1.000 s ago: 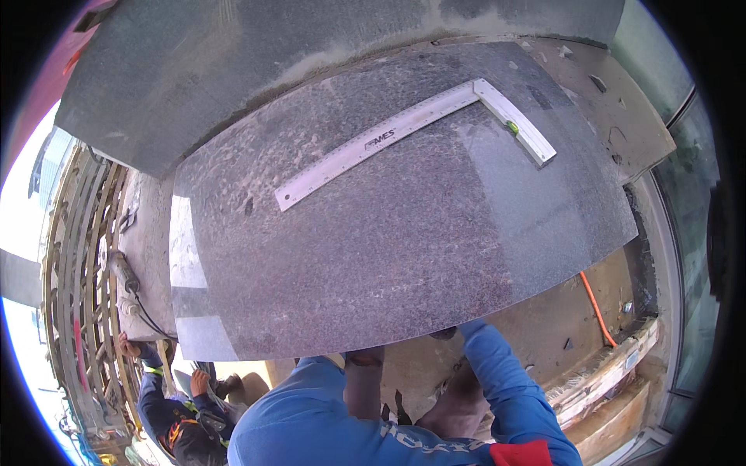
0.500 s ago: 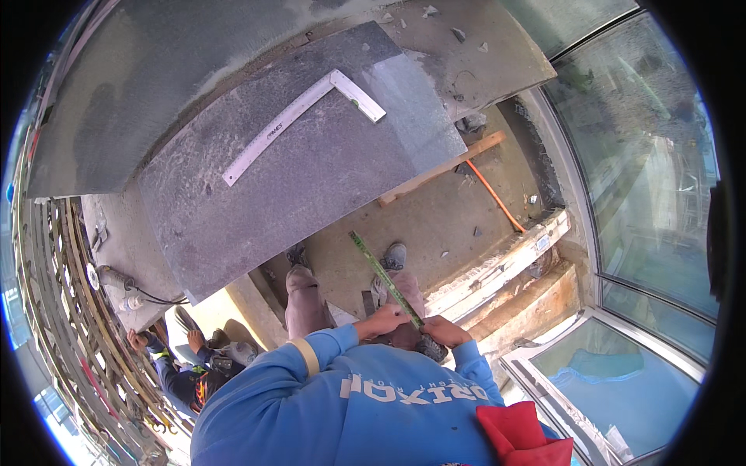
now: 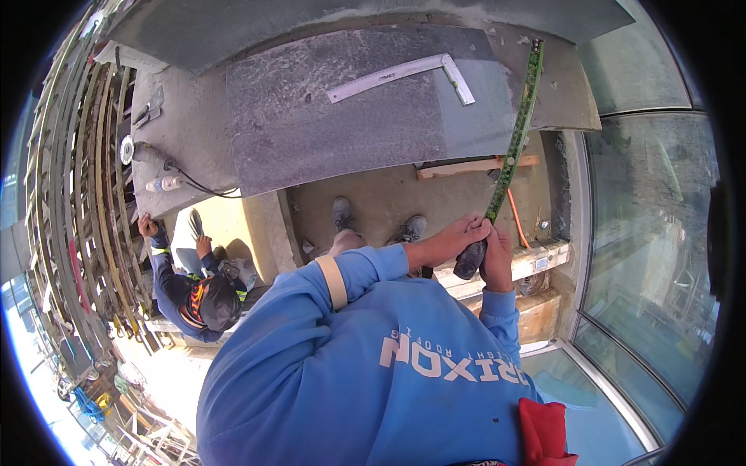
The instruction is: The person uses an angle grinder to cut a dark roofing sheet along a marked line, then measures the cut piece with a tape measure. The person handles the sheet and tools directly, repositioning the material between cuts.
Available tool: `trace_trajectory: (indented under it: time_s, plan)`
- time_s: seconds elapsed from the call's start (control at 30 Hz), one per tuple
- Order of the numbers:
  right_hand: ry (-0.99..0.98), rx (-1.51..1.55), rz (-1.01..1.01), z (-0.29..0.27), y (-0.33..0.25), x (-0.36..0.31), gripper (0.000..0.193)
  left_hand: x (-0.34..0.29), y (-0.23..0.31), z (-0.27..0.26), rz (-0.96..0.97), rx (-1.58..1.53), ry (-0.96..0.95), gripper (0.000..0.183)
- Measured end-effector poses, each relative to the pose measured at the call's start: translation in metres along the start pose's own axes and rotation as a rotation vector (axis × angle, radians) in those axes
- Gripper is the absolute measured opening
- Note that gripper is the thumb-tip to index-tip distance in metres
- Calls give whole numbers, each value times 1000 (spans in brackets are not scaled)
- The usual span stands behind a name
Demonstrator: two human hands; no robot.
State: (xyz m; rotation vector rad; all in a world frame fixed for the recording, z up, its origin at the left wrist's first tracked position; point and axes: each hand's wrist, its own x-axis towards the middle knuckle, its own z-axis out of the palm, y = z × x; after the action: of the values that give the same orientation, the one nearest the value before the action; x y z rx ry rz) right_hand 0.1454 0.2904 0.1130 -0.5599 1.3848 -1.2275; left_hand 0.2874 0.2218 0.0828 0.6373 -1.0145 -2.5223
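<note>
I hold a tape measure with a dark case in front of my chest. Its long green blade sticks out away from me, with the far end over the back right, beyond the right end of a grey stone slab. My left hand is closed at the mouth of the case, fingers pinching where the blade comes out. Closed round the right side of the case is my right hand; some of its fingers are hidden. A white try square lies on the slab, apart from both hands.
An angle grinder with a cord rests on the concrete left of the slab. Below it crouches another person. A timber piece and an orange rod lie beyond my hands. Glass panels stand at the right.
The tape measure has come up from above my feet, and more of its blade now shows, reaching past the slab. My view has turned, shifting the slab and try square to the right.
</note>
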Motion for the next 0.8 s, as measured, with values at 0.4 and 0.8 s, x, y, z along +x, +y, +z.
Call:
trace_trajectory:
  time_s: [0.4,0.8]
  plan:
    - [-605,-565,-10,286,40,88,18,-269,53,-196,124,555,659,34]
    - [-1089,-937,-142,392,87,207,23,-239,76,-323,70,142,1251,35]
